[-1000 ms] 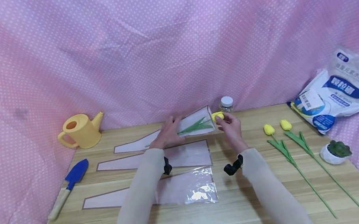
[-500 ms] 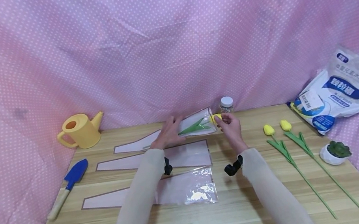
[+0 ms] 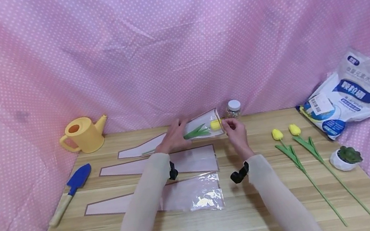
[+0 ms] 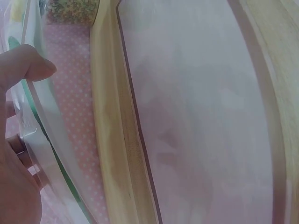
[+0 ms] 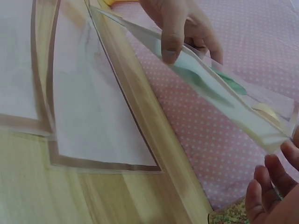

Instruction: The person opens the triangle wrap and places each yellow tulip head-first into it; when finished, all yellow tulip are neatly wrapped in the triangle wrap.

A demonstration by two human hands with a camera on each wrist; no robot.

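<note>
A clear bouquet sleeve with a brown border (image 3: 203,119) is lifted at a tilt near the back of the table. One yellow tulip (image 3: 215,125) lies inside it, bloom by the wide mouth and stem toward the narrow end. My left hand (image 3: 174,138) grips the sleeve midway, thumb on the near face; the left wrist view shows the fingers behind it. At the mouth, my right hand (image 3: 237,133) pinches the sleeve's edge beside the bloom; in the right wrist view the other fingers (image 5: 273,170) spread below, and the pinch is partly cut off.
Two more sleeves (image 3: 196,159) (image 3: 173,199) lie flat nearer me. Two yellow tulips (image 3: 305,170) (image 3: 320,157) lie right, by a potted succulent (image 3: 346,157) and a fertilizer bag (image 3: 348,93). A white-lidded jar (image 3: 234,109) stands behind; a watering can (image 3: 84,135) and trowel (image 3: 72,193) are left.
The tulip's bloom, earlier outside the mouth in my right fingers, has slid left into the sleeve. My right hand has shifted slightly left to the sleeve's edge; the left hand stays put.
</note>
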